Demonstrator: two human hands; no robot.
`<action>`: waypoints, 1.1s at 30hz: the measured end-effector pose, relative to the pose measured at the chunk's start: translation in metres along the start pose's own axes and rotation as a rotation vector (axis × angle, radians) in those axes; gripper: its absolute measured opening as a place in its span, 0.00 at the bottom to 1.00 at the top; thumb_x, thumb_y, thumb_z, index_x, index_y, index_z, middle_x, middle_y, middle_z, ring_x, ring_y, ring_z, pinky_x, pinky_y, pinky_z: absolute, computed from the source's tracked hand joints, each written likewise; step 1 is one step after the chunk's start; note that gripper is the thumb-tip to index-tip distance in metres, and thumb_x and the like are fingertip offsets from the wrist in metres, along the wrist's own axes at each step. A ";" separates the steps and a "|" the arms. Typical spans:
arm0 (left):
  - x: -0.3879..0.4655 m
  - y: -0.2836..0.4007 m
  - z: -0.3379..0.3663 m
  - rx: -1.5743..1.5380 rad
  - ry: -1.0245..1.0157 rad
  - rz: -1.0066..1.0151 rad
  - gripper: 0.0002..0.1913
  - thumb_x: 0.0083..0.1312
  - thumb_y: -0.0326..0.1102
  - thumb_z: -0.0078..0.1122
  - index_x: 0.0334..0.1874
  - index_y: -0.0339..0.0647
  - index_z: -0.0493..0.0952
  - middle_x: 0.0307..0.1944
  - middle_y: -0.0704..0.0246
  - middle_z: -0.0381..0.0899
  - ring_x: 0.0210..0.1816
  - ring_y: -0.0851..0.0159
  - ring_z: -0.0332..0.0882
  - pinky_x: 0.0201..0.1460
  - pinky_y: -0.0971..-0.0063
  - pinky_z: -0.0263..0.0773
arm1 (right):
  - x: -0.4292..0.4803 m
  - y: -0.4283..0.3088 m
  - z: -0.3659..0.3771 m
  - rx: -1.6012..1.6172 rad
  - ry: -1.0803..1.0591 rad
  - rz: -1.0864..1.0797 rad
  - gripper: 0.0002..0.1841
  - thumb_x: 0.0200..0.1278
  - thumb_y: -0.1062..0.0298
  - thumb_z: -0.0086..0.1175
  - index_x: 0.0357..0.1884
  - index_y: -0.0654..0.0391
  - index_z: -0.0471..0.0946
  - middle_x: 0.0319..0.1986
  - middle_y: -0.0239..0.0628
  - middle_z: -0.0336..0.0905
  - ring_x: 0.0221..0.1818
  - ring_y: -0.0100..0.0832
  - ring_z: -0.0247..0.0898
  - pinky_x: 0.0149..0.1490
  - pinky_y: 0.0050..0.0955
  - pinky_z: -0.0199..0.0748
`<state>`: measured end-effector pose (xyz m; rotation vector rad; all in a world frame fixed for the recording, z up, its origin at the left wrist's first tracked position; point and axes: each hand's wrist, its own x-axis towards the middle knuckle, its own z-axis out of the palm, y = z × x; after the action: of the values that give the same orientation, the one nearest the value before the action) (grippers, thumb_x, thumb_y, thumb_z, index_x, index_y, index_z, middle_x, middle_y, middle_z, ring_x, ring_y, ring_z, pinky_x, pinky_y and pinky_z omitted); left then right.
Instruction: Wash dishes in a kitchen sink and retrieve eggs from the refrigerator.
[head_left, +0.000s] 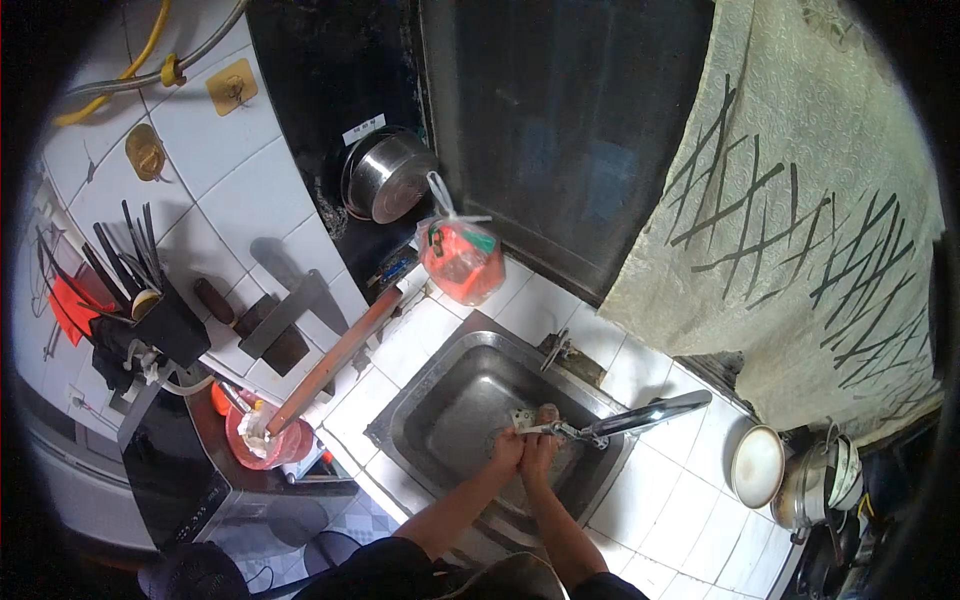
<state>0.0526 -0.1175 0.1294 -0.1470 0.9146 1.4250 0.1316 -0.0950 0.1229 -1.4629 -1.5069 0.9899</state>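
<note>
Over the stainless steel sink (442, 409), my left hand (508, 448) and my right hand (538, 454) are side by side, touching or nearly so. They are under the end of the chrome faucet (649, 414), which reaches in from the right. A small pale thing with dark spots (523, 418) shows just beyond my left fingertips. Next to it, past my right hand, is a brownish rounded thing (548, 412). The backs of my hands hide most of my fingers, so whether they grip either thing is unclear.
A tied plastic bag with red contents (461, 262) stands behind the sink. A wooden bar (337, 356) edges the tiled counter at left, above a pink bin (289, 442). Cleavers (281, 315) hang on the wall. A round pale lid (757, 466) and pots (802, 499) stand right.
</note>
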 end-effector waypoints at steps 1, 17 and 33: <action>0.005 0.002 -0.006 0.000 -0.005 0.008 0.11 0.59 0.29 0.47 0.42 0.33 0.71 0.40 0.65 0.73 0.37 0.66 0.71 0.42 0.71 0.67 | 0.001 -0.033 -0.008 -0.026 -0.086 -0.112 0.22 0.53 0.66 0.46 0.50 0.67 0.67 0.48 0.51 0.66 0.50 0.44 0.63 0.53 0.36 0.59; -0.038 0.014 -0.020 1.786 -0.303 0.762 0.12 0.58 0.35 0.51 0.42 0.38 0.71 0.28 0.64 0.73 0.29 0.61 0.71 0.45 0.71 0.64 | 0.033 -0.059 -0.055 -0.518 -0.599 0.133 0.29 0.47 0.43 0.43 0.35 0.63 0.76 0.37 0.53 0.75 0.41 0.46 0.72 0.47 0.36 0.66; -0.022 0.024 0.017 0.684 0.186 0.098 0.23 0.54 0.26 0.49 0.54 0.32 0.59 0.44 0.56 0.69 0.46 0.55 0.71 0.38 0.60 0.76 | 0.013 -0.043 -0.083 -0.346 -0.178 0.395 0.24 0.52 0.48 0.49 0.36 0.63 0.75 0.32 0.48 0.77 0.38 0.43 0.74 0.42 0.36 0.68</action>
<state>0.0421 -0.1201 0.1644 0.2860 1.5300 1.1259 0.1919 -0.0824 0.1939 -2.0200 -1.6080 1.1534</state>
